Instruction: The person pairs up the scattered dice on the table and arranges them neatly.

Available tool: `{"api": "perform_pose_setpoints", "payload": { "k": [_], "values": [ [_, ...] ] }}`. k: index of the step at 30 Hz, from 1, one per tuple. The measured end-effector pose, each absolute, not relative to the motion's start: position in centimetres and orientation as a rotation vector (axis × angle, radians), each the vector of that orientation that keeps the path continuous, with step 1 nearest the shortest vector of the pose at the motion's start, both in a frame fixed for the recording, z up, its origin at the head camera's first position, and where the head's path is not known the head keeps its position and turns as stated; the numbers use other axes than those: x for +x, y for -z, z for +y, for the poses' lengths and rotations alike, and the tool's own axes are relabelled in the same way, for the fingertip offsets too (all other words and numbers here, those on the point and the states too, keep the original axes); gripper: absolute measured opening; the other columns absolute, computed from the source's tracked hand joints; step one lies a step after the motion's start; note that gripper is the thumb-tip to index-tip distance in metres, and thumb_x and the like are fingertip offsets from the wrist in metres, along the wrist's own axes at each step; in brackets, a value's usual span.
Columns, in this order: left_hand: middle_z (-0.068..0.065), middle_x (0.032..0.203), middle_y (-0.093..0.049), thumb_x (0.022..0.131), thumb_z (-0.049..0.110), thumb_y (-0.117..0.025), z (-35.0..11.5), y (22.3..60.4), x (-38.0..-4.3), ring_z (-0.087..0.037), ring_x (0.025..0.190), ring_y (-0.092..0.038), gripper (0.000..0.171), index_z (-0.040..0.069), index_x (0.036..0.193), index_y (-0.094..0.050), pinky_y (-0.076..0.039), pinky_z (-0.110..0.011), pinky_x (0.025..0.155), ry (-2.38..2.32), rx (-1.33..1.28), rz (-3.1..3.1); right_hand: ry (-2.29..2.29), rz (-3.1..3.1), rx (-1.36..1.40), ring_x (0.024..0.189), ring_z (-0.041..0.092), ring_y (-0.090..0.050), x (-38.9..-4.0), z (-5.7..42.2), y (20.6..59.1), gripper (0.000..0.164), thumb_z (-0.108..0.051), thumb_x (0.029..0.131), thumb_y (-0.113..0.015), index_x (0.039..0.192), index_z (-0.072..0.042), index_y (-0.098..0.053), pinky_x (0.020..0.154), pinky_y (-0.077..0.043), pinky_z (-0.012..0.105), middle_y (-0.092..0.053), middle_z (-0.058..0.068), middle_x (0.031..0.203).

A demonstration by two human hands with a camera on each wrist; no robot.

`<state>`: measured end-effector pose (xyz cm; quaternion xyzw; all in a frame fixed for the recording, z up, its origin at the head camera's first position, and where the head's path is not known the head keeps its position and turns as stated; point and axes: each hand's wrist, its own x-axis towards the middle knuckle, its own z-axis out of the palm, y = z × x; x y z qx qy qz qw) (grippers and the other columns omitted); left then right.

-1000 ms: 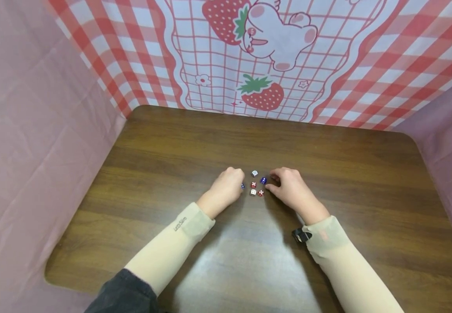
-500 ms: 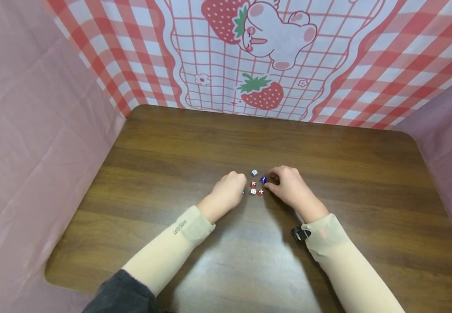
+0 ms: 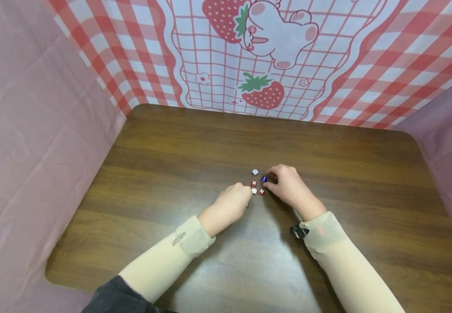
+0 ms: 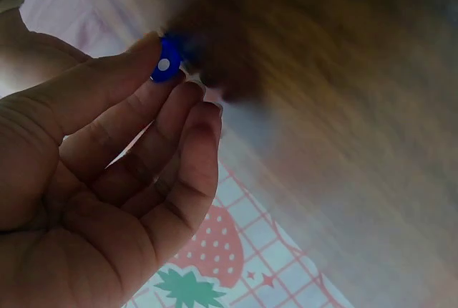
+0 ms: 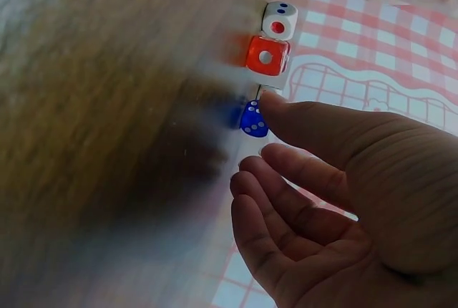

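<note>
Left hand (image 4: 107, 197), palm side in view, with a die (image 4: 166, 59) pinched between thumb and index fingertips; blue, one round white pip visible on the face toward the camera. Remaining fingers curved, alongside the index finger. Behind the thumb, at upper left, part of the right hand (image 4: 25, 54). At right, brown wood-grain table (image 4: 358, 107), with dim, blurred reflections beside the die. Below, white cloth (image 4: 254, 225) with pink grid and strawberry (image 4: 218, 247), green leaves (image 4: 187, 290) lowermost.

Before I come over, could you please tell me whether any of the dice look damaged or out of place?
No damage is visible. The far white die looks askew: it sits cornerwise in the head view, while the near white die sits squarer.
</note>
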<state>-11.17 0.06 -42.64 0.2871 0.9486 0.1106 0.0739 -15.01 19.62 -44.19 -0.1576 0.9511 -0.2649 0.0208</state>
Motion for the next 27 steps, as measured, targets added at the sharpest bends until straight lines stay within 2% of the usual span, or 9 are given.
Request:
{"api": "perform_pose_setpoints", "payload": {
  "k": [12,27],
  "values": [
    [-0.008,0.078,-0.066,0.09,-0.001,-0.069,-0.1,42.7,-9.9,-0.024,0.07,-0.065,0.016,0.008,0.077,-0.065,-0.055,-0.037,0.059,-0.271,0.952,2.818,0.807,2.956,-0.5,0.081,0.03,-0.063,-15.3,19.0,44.5,0.022,-0.006,0.08,-0.083,0.096,0.005,-0.073,0.078,-0.053,0.046,-0.066,0.013,0.086],
    [-0.009,0.077,-0.065,0.088,0.0,-0.07,-0.1,42.8,-9.5,-0.025,0.069,-0.065,0.016,0.008,0.075,-0.065,-0.055,-0.038,0.057,-0.264,0.955,2.845,0.723,2.969,-0.517,0.083,0.032,-0.065,-15.4,19.3,44.6,0.013,-0.004,0.083,-0.08,0.092,0.003,-0.074,0.08,-0.052,0.049,-0.068,0.013,0.086]
  ]
}}
